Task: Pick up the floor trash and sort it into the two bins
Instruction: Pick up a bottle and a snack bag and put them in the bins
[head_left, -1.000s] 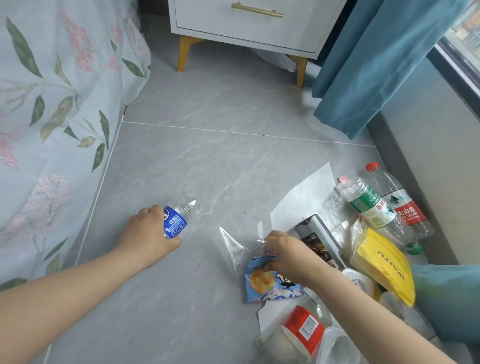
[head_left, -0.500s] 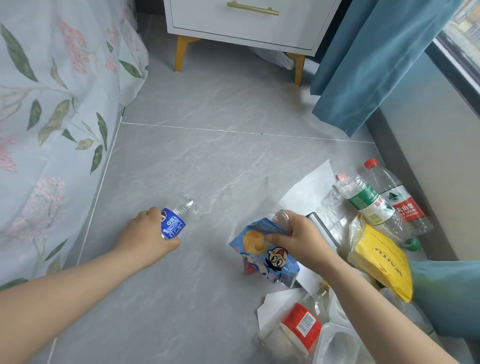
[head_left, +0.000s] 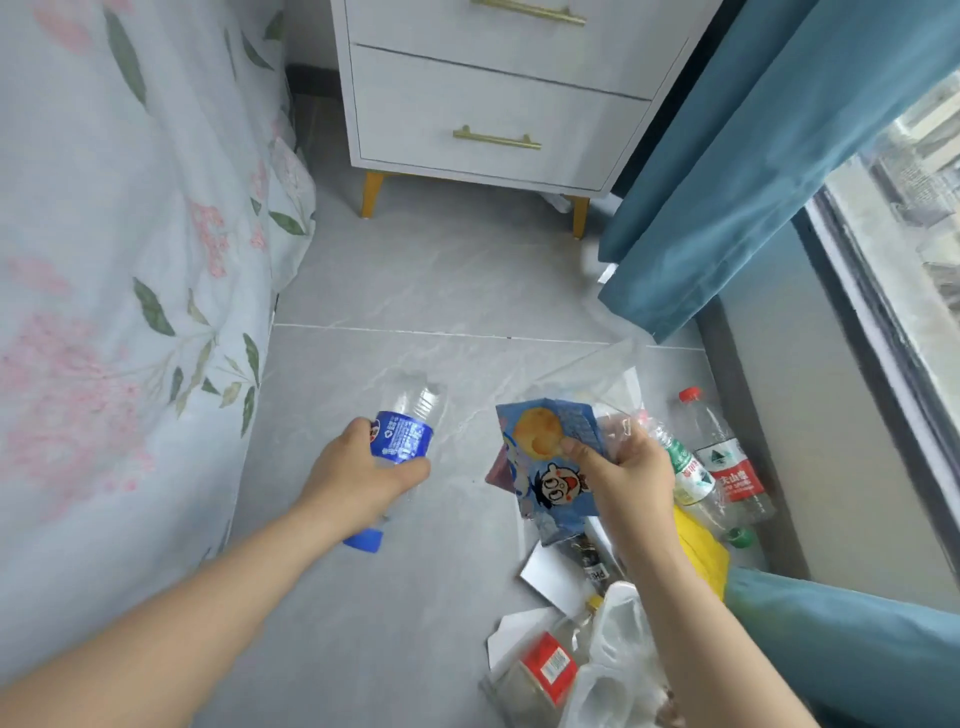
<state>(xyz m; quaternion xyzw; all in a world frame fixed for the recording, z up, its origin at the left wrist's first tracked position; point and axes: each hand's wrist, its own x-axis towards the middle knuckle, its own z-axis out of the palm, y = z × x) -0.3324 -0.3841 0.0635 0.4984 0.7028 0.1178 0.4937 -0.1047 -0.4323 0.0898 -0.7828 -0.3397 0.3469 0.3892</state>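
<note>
Left hand (head_left: 363, 467), at centre frame, has its fingers curled round a clear bottle (head_left: 410, 410), held off the floor (head_left: 441, 291) with its blue cap pointing down. Right hand (head_left: 621, 467), just right of centre, pinches a blue snack packet (head_left: 545, 462), thumb on its front, with a clear plastic bag (head_left: 597, 374) apparently caught in the same grip.

No bin is in view, so both loads must be carried out of frame, probably bottle to one bin, wrappers to the other. A firm pinch matters, as the loose bag could slip.

The packet shows a cartoon face, and the bottle's label print is too small to read. At right, a red-labelled bottle (head_left: 730, 467) carries white Chinese characters.
</note>
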